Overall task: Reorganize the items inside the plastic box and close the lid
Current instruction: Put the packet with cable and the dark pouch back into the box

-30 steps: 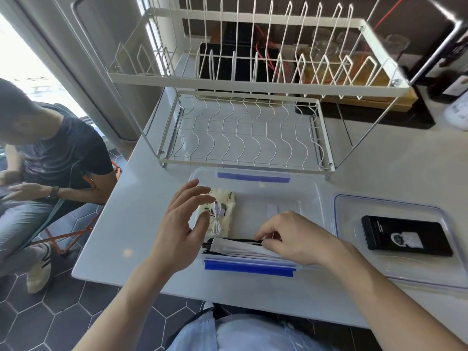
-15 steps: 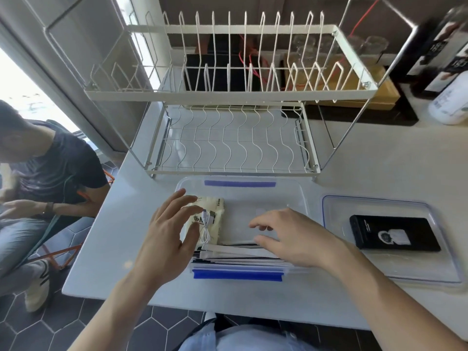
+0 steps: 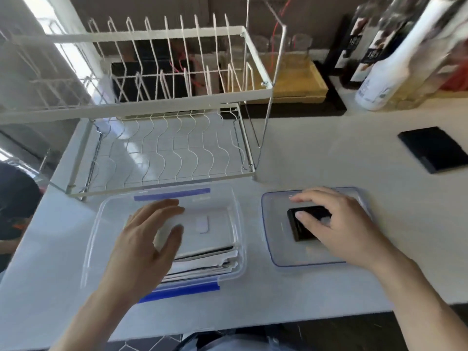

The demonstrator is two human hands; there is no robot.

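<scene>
Two hands are working at once here, and the plastic box [image 3: 164, 239] is our landmark, sitting open on the white surface [image 3: 316, 158] just in front of the wire dish rack [image 3: 162, 107]. Inside the box a stack of papers and booklets [image 3: 207, 259] is lying along its near side, and the left hand [image 3: 141, 249] is hovering over the box's left half with its fingers spread and relaxed, gripping nothing that I can make out. Just to the right of the box, the clear lid [image 3: 278, 259] is lying flat, and a small black case [image 3: 301, 224] is resting on it. The right hand [image 3: 339, 224] is reaching down onto that case, fingers curling over its top and far edge, though whether it is lifting yet I cannot tell. Judging by this, the reorganizing step is in hand: the case looks like the next item going in, and the lid cannot be used while it is carrying something. The next move is calling for a firm pinch on the case, a short carry leftward, and a flat placement in the open floor space behind the papers, low enough for the lid to seat. Farther right of the box, a flat black pad [image 3: 435, 150] is sitting well apart.
</scene>
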